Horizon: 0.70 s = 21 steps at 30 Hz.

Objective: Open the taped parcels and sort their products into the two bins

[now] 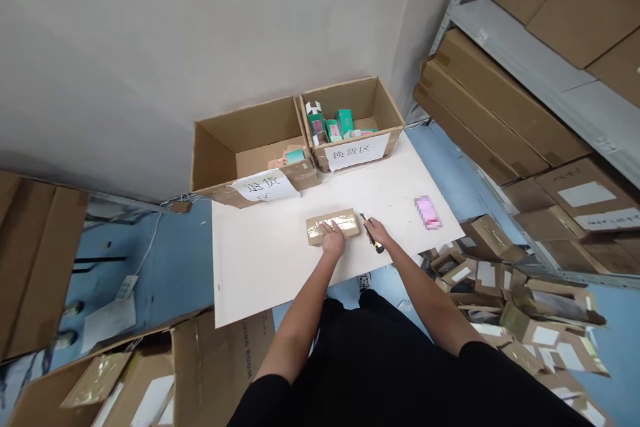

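Note:
A small taped cardboard parcel [344,221] lies on a white board [270,247] laid on the floor. My left hand [332,238] rests on the parcel's near edge, fingers flat on its top. My right hand [377,232] is closed round a black and yellow utility knife [371,231], just right of the parcel, with the tip pointing toward it.
Two open cardboard boxes with paper labels stand at the board's far edge, the left box [220,147] and the right box [380,110], which holds small green packets. A pink object [428,211] lies at right. Opened cartons [520,320] are heaped at right, shelving [525,60] above, flattened boxes [40,260] at left.

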### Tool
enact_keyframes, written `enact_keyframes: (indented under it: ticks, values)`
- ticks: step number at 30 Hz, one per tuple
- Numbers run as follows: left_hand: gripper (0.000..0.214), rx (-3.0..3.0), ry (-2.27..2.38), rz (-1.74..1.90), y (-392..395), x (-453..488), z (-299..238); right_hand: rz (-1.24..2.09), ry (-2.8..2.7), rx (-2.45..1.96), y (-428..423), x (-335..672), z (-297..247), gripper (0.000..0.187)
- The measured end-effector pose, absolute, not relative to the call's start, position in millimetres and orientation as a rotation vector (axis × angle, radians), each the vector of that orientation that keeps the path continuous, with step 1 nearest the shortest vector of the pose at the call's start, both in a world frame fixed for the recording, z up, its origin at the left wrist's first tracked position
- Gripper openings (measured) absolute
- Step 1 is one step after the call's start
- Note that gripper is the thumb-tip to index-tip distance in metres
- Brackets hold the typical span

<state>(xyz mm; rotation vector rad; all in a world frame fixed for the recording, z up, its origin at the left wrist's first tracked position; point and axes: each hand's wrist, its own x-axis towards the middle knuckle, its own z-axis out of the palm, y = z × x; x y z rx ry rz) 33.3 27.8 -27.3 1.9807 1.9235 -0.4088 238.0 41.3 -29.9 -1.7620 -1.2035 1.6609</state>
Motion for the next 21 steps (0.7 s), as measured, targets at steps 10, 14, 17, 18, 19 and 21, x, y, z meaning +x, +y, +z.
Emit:
enact_keyframes:
  ticks: [10, 14, 17, 18, 19, 21]
  values:
    - [0.085, 2.063, 1.891, -0.478, 30.2, 17.8, -26.3, 1.681, -1.392, -1.709, 64.4, 231.0, -11.3, 0.035]
    - [0.087, 2.036, 1.899, -0.514, 30.8, 20.0, -18.6, 1.708, -1.436, -1.752, 55.5, 236.1, -13.1, 0.032]
    - [0.086, 2.038, 1.896, -0.546, 29.6, 22.8, -13.2, 1.795, -1.459, -1.721, 35.8, 244.6, -19.0, 0.031]
    - [0.086, 2.042, 1.898, -0.556, 29.6, 23.6, -11.2, 1.831, -1.449, -1.708, 29.0, 247.7, -22.0, 0.032]
    - [0.086, 2.044, 1.901, -0.569, 30.4, 23.7, -8.9, 1.848, -1.418, -1.71, 23.0, 250.5, -25.6, 0.032]
    - [0.086, 2.034, 1.898, -0.59, 35.4, 20.9, -2.9, 1.801, -1.284, -1.777, 15.5, 255.0, -34.2, 0.029]
